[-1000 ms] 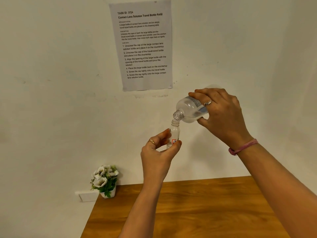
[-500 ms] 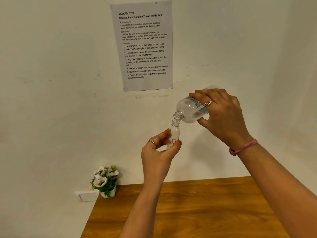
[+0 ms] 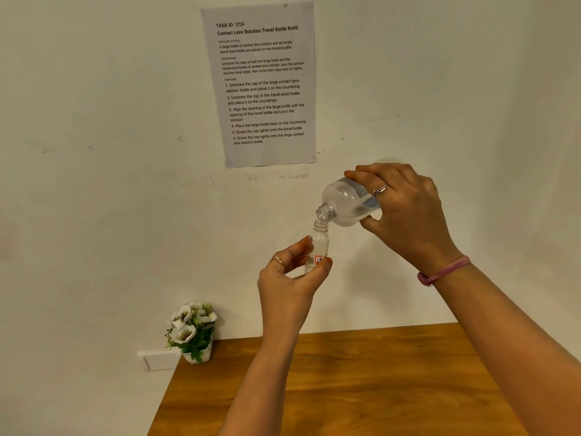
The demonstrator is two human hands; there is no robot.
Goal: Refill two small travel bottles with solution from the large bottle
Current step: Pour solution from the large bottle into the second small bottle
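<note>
My right hand [image 3: 405,212] grips the large clear bottle [image 3: 344,202], tipped on its side with its open neck pointing down and left. That neck sits right over the open mouth of a small travel bottle [image 3: 319,243], which stands upright in the air. My left hand [image 3: 290,278] pinches the small bottle's lower part between thumb and fingers, covering its base. Both bottles are uncapped and held well above the wooden table [image 3: 345,388]. No second travel bottle or caps show in the view.
A small white pot of artificial flowers [image 3: 193,332] stands at the table's far left corner beside a white wall socket [image 3: 158,360]. A printed instruction sheet [image 3: 264,83] hangs on the white wall behind the hands.
</note>
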